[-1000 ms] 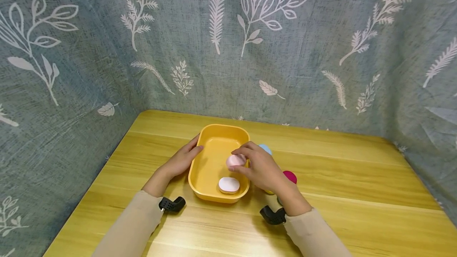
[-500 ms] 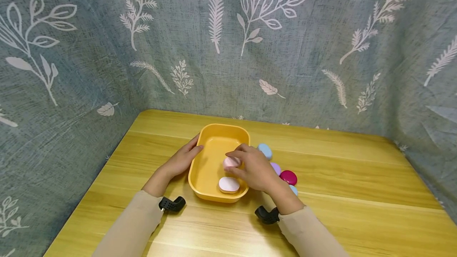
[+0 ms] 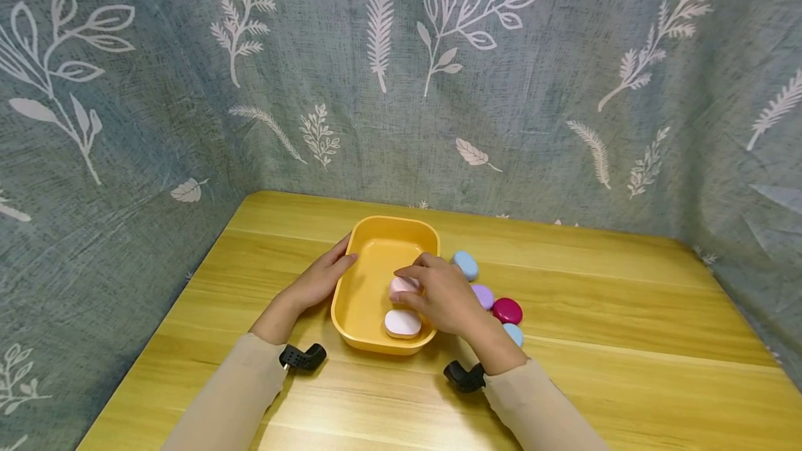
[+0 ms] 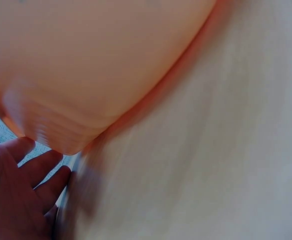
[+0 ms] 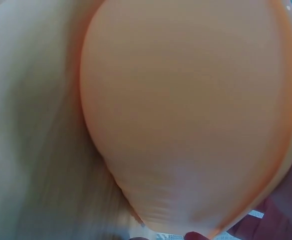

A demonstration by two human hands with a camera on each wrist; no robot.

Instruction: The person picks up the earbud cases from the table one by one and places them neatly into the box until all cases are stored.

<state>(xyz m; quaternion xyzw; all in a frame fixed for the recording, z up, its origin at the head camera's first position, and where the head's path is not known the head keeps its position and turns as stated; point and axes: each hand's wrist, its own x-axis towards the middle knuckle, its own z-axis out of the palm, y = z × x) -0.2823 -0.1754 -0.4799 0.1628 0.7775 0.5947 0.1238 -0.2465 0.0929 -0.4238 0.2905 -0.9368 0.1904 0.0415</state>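
Observation:
A yellow plastic tub (image 3: 368, 298) with rounded corners stands on the table. My left hand (image 3: 318, 280) grips its left side, thumb over the rim and fingers along the outer wall. In the left wrist view those fingers (image 4: 42, 167) lie against the tub's outside. Inside the tub, my right hand (image 3: 443, 294) pinches a pale pink rounded piece (image 3: 401, 287), shaped like a small soap bar, between thumb and fingers. A second pale pink oval piece (image 3: 403, 323) lies just in front of it on the tub floor. The right wrist view is mostly filled by the tub's outer wall (image 5: 185, 100).
Right of the tub, partly behind the right hand, several similar pieces lie on the wooden table (image 3: 626, 298): light blue (image 3: 466, 265), lilac (image 3: 483, 296), magenta (image 3: 507, 310) and another light blue one (image 3: 514, 334). A leaf-patterned curtain (image 3: 376, 131) encloses the back and sides.
My right hand has moved slightly left and down into the tub with the pink piece, uncovering more pieces on the right. The left hand and tub have stayed put.

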